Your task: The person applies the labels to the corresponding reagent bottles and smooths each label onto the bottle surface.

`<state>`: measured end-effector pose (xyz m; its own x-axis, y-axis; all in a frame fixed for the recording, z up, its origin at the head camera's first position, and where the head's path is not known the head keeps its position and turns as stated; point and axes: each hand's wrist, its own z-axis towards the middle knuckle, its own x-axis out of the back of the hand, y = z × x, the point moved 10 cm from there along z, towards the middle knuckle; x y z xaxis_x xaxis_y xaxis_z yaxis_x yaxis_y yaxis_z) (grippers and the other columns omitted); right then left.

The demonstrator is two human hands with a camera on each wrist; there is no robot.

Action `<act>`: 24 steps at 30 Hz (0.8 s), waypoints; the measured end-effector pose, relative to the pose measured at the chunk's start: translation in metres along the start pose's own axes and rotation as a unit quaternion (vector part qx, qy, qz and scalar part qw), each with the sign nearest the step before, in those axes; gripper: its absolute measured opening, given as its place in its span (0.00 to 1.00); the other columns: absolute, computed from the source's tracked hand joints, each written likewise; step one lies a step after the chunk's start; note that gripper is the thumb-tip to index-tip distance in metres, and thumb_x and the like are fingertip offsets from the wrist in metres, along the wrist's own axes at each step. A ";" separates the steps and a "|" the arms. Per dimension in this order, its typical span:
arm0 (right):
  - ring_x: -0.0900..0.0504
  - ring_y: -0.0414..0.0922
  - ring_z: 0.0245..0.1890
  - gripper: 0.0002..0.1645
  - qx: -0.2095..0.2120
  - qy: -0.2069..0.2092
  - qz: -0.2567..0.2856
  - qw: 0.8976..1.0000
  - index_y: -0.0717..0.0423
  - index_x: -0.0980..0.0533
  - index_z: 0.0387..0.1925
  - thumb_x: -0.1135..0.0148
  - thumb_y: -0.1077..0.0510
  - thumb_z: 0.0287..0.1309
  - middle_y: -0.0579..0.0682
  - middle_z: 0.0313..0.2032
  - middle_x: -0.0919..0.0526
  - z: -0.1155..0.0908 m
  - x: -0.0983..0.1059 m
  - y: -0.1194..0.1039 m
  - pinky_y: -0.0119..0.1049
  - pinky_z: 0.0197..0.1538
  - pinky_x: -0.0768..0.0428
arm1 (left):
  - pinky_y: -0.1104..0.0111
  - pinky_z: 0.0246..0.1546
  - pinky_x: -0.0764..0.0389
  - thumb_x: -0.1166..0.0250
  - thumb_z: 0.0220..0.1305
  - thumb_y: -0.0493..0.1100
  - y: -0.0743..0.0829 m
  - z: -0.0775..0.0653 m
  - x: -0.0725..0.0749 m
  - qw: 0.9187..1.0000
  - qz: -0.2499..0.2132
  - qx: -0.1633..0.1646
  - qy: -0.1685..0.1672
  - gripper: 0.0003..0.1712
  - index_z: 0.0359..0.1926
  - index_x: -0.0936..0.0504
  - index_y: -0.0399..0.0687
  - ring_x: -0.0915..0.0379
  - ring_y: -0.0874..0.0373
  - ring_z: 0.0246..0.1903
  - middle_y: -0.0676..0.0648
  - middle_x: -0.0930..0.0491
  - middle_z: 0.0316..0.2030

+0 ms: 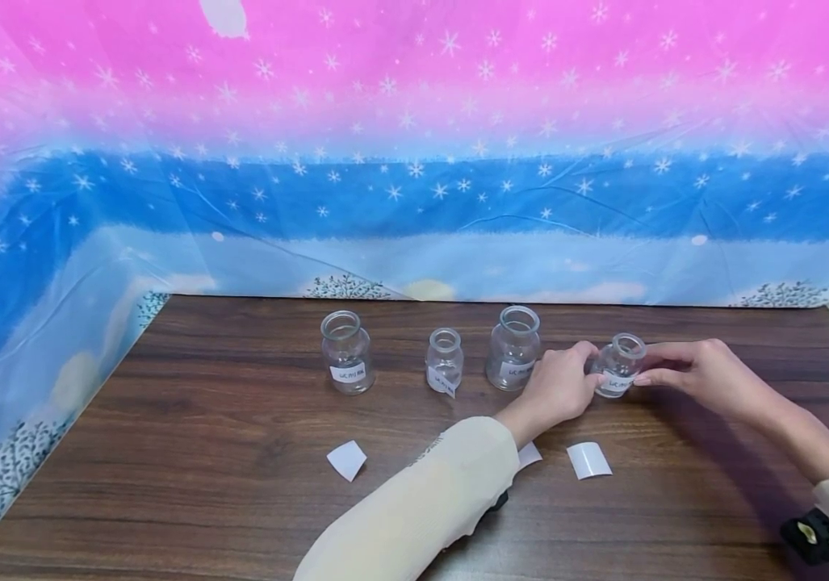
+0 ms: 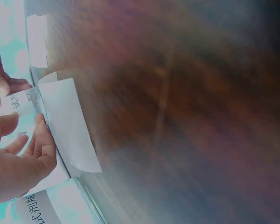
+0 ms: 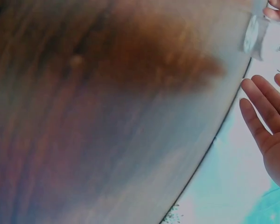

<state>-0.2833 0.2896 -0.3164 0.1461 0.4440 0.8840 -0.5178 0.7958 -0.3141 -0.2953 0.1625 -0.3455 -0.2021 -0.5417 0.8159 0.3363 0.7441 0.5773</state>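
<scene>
A small clear glass jar (image 1: 619, 373) with a white printed label stands at the right of a row of jars, between the two hands. My left hand (image 1: 561, 382) holds it from its left side, thumb at the label's edge in the left wrist view. From the other side my right hand (image 1: 708, 378) pinches the jar with thumb and forefinger; its other fingers (image 3: 261, 105) stretch away from the glass in the right wrist view. Close beside my left hand is a larger labelled jar (image 1: 514, 347), partly covered by that hand.
Farther left stand another small jar (image 1: 445, 355), its label corner sticking out, and a large labelled jar (image 1: 347, 347). White paper pieces (image 1: 347, 461) lie in front, one curled (image 1: 589, 461) and one (image 1: 529, 457) partly behind the left sleeve. A patterned cloth (image 1: 414, 194) hangs behind the wooden table (image 1: 189, 452).
</scene>
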 end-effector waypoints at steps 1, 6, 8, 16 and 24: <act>0.22 0.32 0.34 0.12 0.001 0.002 0.000 1.000 0.51 0.18 0.35 0.29 0.57 0.43 0.42 0.30 0.16 0.000 0.002 0.000 0.24 0.36 0.27 | 0.73 0.44 0.30 0.41 0.61 0.52 0.000 0.000 0.000 1.000 0.002 0.000 0.001 0.18 0.53 0.26 0.58 0.28 0.64 0.47 0.56 0.21 0.45; 0.22 0.31 0.36 0.14 0.006 0.009 0.002 1.000 0.54 0.18 0.37 0.30 0.59 0.45 0.47 0.32 0.16 -0.002 0.007 0.000 0.24 0.36 0.27 | 0.74 0.42 0.29 0.41 0.61 0.53 0.001 -0.002 0.000 1.000 0.016 -0.004 0.004 0.18 0.51 0.26 0.58 0.26 0.65 0.45 0.56 0.21 0.43; 0.22 0.30 0.36 0.14 0.006 0.010 0.003 1.000 0.55 0.18 0.38 0.30 0.60 0.45 0.48 0.32 0.15 -0.003 0.008 0.001 0.22 0.36 0.28 | 0.74 0.40 0.29 0.40 0.60 0.53 0.002 -0.003 0.000 1.000 0.022 -0.008 0.006 0.17 0.50 0.26 0.57 0.26 0.65 0.43 0.56 0.20 0.42; 0.23 0.30 0.37 0.14 0.007 0.015 -0.003 1.000 0.57 0.17 0.38 0.30 0.59 0.45 0.50 0.33 0.15 -0.005 0.009 0.001 0.16 0.37 0.32 | 0.74 0.33 0.30 0.36 0.57 0.52 0.008 0.000 -0.001 0.999 0.041 -0.025 0.006 0.14 0.42 0.25 0.54 0.25 0.65 0.36 0.56 0.20 0.36; 0.22 0.31 0.36 0.15 0.011 0.017 -0.005 1.000 0.58 0.17 0.38 0.30 0.60 0.44 0.50 0.32 0.15 -0.006 0.009 0.000 0.16 0.37 0.31 | 0.75 0.31 0.31 0.36 0.56 0.52 0.005 0.003 -0.007 0.998 0.051 -0.017 -0.012 0.13 0.40 0.24 0.54 0.27 0.65 0.32 0.57 0.21 0.32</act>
<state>-0.2774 0.2961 -0.3107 0.1787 0.4500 0.8750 -0.5338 0.7914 -0.2980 -0.2948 0.1708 -0.3484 -0.1874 -0.4541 0.8710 0.3878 0.7805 0.4903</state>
